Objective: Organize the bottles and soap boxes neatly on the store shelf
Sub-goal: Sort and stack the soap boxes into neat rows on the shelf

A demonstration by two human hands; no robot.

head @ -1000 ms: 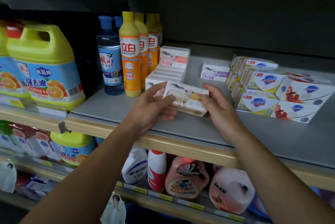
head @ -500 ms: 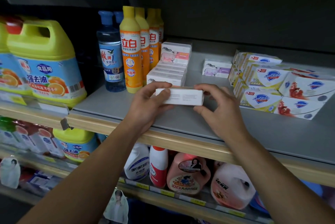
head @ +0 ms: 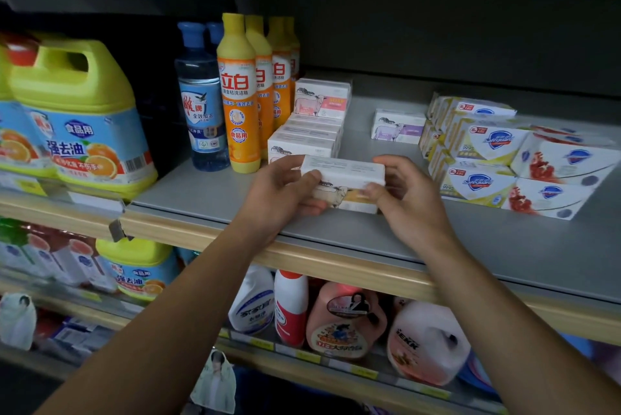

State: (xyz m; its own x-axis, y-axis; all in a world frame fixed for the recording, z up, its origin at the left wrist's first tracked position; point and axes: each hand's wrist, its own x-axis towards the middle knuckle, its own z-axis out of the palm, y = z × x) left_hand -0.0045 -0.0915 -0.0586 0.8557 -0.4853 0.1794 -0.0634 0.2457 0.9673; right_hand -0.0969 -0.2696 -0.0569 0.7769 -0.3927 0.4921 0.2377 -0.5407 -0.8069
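Observation:
Both hands hold one white soap box (head: 344, 176) with a yellow goat picture, just above the grey shelf (head: 208, 193). My left hand (head: 279, 193) grips its left end and my right hand (head: 408, 199) its right end. Right behind it stands a row of similar white soap boxes (head: 309, 137), with a pink-labelled one (head: 321, 100) upright at the back. A purple-labelled soap box (head: 398, 127) lies alone further right. Orange dish-soap bottles (head: 238, 95) and a blue bottle (head: 201, 99) stand in rows at the left.
Stacked Safeguard soap boxes (head: 517, 159) fill the shelf's right side. Yellow-topped detergent jugs (head: 80, 119) stand on the neighbouring shelf at left. The lower shelf carries white, red and pink detergent bottles (head: 346, 320). Bare grey shelf lies in front of and right of my hands.
The soap box has been turned from lying flat-faced toward me to standing on its long edge, and both hands have carried it slightly right, close in front of the box row.

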